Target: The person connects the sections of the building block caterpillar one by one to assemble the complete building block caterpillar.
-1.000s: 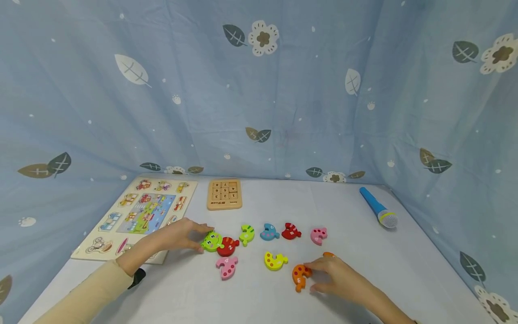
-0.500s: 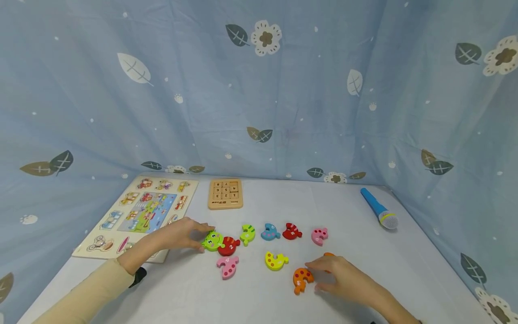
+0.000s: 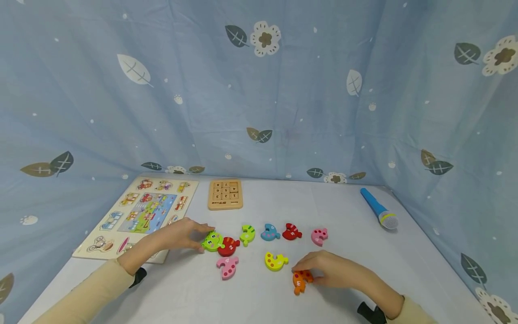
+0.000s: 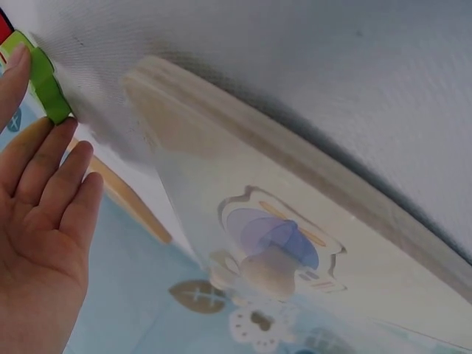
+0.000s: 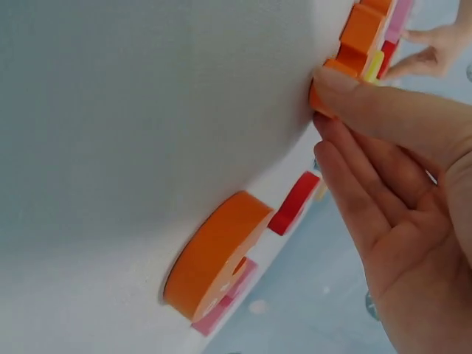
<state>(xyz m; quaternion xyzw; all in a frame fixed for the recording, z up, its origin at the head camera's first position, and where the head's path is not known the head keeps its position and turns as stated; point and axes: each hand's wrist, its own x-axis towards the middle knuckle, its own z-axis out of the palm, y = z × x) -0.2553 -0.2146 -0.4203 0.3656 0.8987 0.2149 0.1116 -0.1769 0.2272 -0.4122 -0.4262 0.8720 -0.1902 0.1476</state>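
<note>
My left hand (image 3: 182, 235) pinches the green smiling caterpillar-head puzzle piece (image 3: 212, 243) between thumb and fingers; its edge (image 4: 49, 87) shows in the left wrist view. Joined to that head is a red striped piece numbered 2 (image 3: 227, 247). With thumb and fingertips, my right hand (image 3: 337, 270) pinches the orange spotted puzzle piece numbered 3 (image 3: 298, 283), lying on the table. The right wrist view shows a second orange piece (image 5: 217, 254) below the hand, hidden in the head view. Between the hands lie a pink piece numbered 4 (image 3: 228, 267) and a yellow piece (image 3: 275, 262).
Farther back lie light green (image 3: 247, 235), blue (image 3: 270, 232), red (image 3: 291, 231) and pink (image 3: 319, 236) pieces. A vehicle puzzle board (image 3: 117, 234) sits at left, a wooden number-slide puzzle (image 3: 225, 195) behind, and a blue toy microphone (image 3: 376, 207) at right.
My right hand first drew slightly back from the orange piece, then moved left and took hold of it. The second orange piece became hidden in the head view. My left hand stayed put.
</note>
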